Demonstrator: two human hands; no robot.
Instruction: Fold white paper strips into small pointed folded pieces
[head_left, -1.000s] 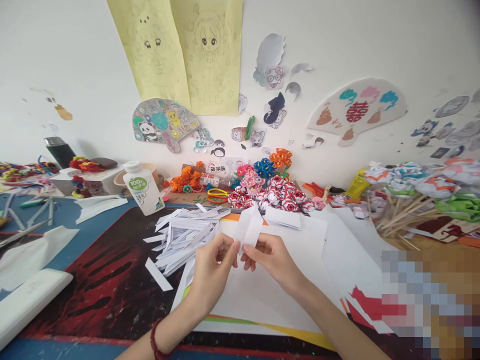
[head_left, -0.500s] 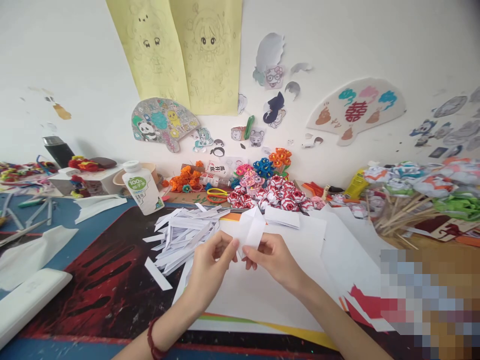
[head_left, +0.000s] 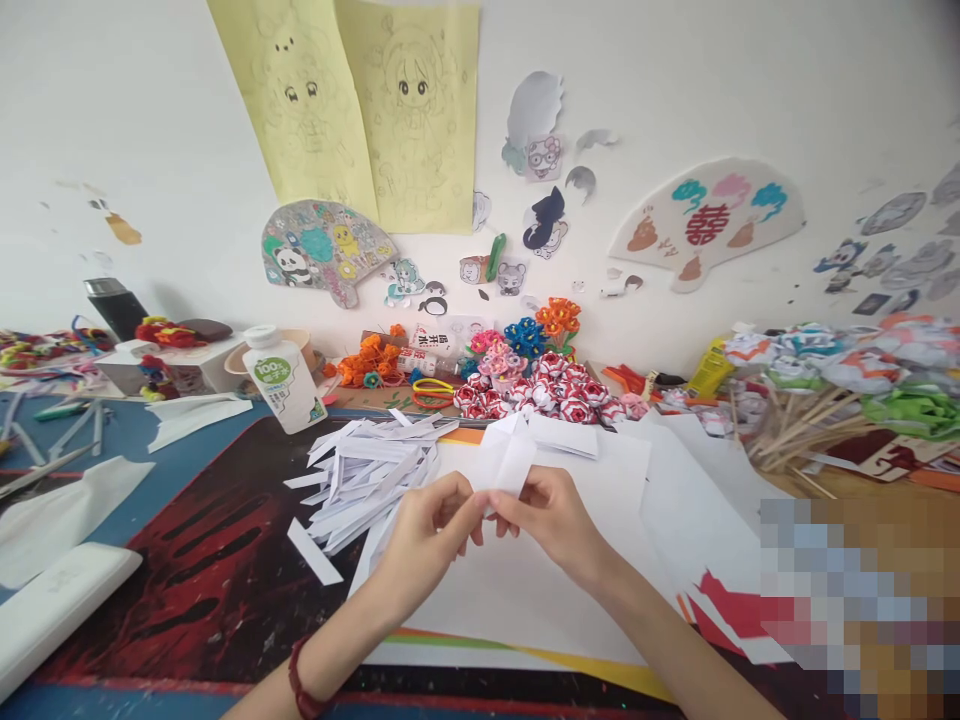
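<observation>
Between both hands is a folded piece of white paper (head_left: pixel 507 455), its upper part standing up above the fingers. My left hand (head_left: pixel 439 525) pinches its lower left edge between thumb and fingers. On the other side my right hand (head_left: pixel 551 515) grips the lower right, its thumb close to the left thumb. The hands hover over a large white sheet (head_left: pixel 517 600) on the table. To their left lies a heap of white paper strips (head_left: pixel 367 480), and a single strip (head_left: pixel 313 552) lies apart from it. Another folded white paper (head_left: pixel 564 436) rests just behind my right hand.
A white bottle (head_left: pixel 285 385) stands behind the strips. Along the wall are red-and-white flowers (head_left: pixel 562 388) and bright orange ones (head_left: pixel 367 362). A white case (head_left: pixel 67 610) lies at left; wooden sticks (head_left: pixel 795 425) with paper flowers are at right.
My left thumb has moved in toward the right thumb, so the fingertips now meet at the paper's lower edge. The paper sits slightly lower between them.
</observation>
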